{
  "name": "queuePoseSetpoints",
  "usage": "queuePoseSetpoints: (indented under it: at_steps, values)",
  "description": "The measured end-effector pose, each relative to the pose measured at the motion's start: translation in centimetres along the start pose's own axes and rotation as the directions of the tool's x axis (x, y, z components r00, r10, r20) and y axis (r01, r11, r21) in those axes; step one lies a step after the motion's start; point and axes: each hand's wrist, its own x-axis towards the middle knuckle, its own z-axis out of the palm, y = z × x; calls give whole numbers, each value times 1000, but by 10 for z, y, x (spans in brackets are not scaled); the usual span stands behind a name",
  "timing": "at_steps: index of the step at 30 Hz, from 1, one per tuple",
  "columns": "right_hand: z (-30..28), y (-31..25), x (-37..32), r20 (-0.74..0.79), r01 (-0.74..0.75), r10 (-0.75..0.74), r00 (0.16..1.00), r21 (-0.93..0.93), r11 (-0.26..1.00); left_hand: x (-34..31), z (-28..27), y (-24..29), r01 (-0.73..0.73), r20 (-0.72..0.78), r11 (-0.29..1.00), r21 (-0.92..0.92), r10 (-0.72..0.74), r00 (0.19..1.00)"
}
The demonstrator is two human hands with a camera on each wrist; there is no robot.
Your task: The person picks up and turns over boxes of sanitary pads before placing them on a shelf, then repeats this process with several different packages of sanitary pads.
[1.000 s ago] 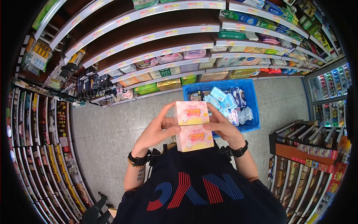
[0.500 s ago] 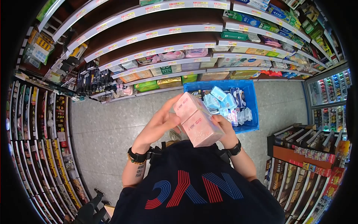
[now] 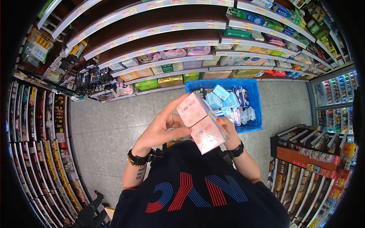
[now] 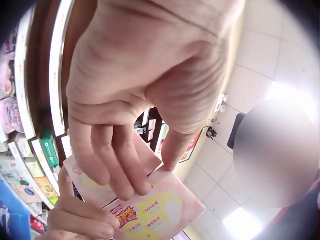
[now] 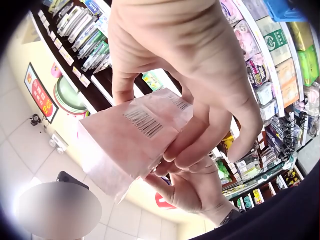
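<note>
Two pink cardboard boxes (image 3: 207, 135), joined side by side in clear wrap, are held up in front of the chest. My left hand (image 3: 161, 127) grips them from the left, its thumb on the face turned up to me. From the right my right hand (image 3: 230, 133) holds the pack, its fingers mostly hidden behind it in the head view. In the left wrist view the left fingers lie across the boxes' printed face (image 4: 157, 210), with yellow patches and red lettering. A barcode (image 5: 145, 122) and loose wrap show on the side in the right wrist view.
Just beyond the hands a blue crate (image 3: 259, 114) stands on the grey tiled floor (image 3: 102, 131), holding blue and white packets. Long shelves (image 3: 152, 36) curve across the front. More shelving flanks both sides, with a drinks fridge (image 3: 334, 98) at right. Another person's legs (image 3: 93, 212) show at lower left.
The boxes have been turned over from their printed cartoon face to a plainer pink face and tilted. The right thumb has left the front, and the right hand is now at the pack's right side.
</note>
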Motion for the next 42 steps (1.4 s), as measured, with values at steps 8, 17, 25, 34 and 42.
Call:
queuePoseSetpoints:
  at_steps: [8,17,25,34,42]
  values:
    - [-9,4,0,279,-67,24,960,148,987,-2,8,7,-47,18,991,128,45,999]
    - [68,-40,10,219,302,-219,951,-809,504,3,2,-5,-44,-80,969,244,66,995]
    - [111,-25,8,385,361,-400,832,-922,-137,2,1,-19,-143,-184,957,251,192,964]
    - [129,-12,-3,503,357,-401,766,-851,-385,-14,-10,-35,-153,-214,911,382,249,945]
    - [147,-3,-18,440,387,-381,813,-898,-211,-5,-15,-40,-395,-293,905,-160,338,894]
